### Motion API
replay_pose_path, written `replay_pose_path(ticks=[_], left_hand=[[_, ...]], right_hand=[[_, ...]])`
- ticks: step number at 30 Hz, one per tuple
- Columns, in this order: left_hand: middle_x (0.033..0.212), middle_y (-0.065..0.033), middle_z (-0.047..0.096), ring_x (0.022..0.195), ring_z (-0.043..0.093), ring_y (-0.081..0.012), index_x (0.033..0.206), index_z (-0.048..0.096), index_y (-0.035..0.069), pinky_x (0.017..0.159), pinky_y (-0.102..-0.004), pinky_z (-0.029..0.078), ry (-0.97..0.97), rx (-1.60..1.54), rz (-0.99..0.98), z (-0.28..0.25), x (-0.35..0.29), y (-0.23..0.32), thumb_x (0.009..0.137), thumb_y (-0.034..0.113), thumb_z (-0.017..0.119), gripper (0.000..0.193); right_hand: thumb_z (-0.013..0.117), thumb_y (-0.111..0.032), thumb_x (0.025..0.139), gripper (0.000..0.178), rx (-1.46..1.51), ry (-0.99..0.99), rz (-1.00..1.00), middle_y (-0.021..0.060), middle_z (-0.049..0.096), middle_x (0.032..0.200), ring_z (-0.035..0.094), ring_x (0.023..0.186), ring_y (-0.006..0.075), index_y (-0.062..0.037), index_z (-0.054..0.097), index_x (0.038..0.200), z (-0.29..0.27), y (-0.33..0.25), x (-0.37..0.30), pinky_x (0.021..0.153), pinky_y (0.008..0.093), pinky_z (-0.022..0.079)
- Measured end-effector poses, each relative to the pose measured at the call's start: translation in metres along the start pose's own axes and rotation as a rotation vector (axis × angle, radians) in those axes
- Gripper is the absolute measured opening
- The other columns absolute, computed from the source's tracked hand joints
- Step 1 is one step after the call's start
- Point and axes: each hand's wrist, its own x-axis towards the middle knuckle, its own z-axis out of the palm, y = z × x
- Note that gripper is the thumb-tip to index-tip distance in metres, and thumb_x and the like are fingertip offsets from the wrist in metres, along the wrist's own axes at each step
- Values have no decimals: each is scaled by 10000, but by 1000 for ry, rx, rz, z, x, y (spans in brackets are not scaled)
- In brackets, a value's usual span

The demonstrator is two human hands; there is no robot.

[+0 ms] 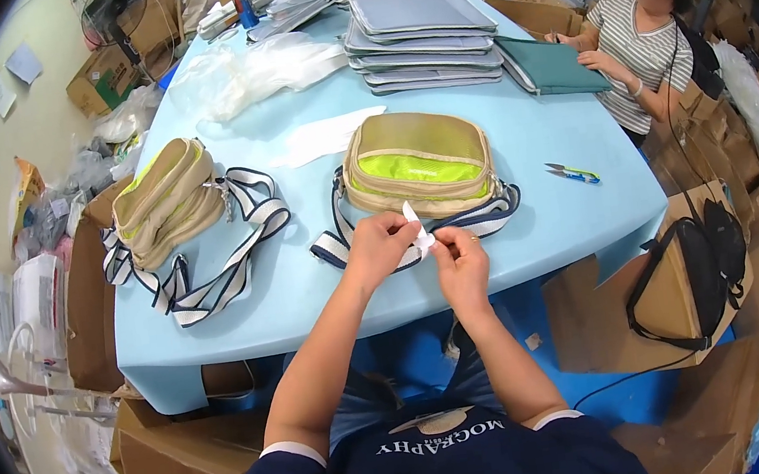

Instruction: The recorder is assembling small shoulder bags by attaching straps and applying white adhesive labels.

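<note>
Between my two hands is a small piece of white paper [414, 220], pinched by the fingertips of both. My left hand [379, 248] grips its left side, and my right hand [462, 265] grips the lower right part. Just beyond them a beige shoulder bag [416, 164] with a lime-green front panel lies on the table, its striped strap [333, 243] curling around its near side. A second beige and lime bag [169, 204] sits to the left, with a navy and white striped strap [249, 220] looped beside it.
The light-blue table [546, 207] holds blue-handled thread snips [573, 173] at right, stacked grey cases [421, 38] at the back and clear plastic bags [274, 70]. A co-worker [645, 48] handles a green case [550, 61] at the far right. Cardboard boxes [191, 473] surround the table.
</note>
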Motion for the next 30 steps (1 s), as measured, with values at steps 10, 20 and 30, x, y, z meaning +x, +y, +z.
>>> replay_pose_path(ticks=[10,20,30], left_hand=[[688,14,596,614,486,-36,813,639,-14,533,-208,388,125,-202,81,18,5,-14,843,109,625,127],[677,-33,619,605,520,-67,831,637,-11,549,-236,427,107,-282,102,17,9,-17,856,130,628,143],[789,-82,663,725,610,-108,904,633,-29,674,-252,493,-51,15,94,-9,-4,-4,845,87,619,130]], right_hand=[[643,3,701,142,-290,-171,-713,44,606,836,588,756,247,-66,609,819,-23,-1,32,625,340,492],[667,-40,747,191,-154,-124,-390,72,611,832,595,708,244,-45,604,927,-16,7,9,612,332,489],[662,8,780,219,-47,-142,72,71,650,804,561,623,93,1,575,981,1,10,5,586,238,467]])
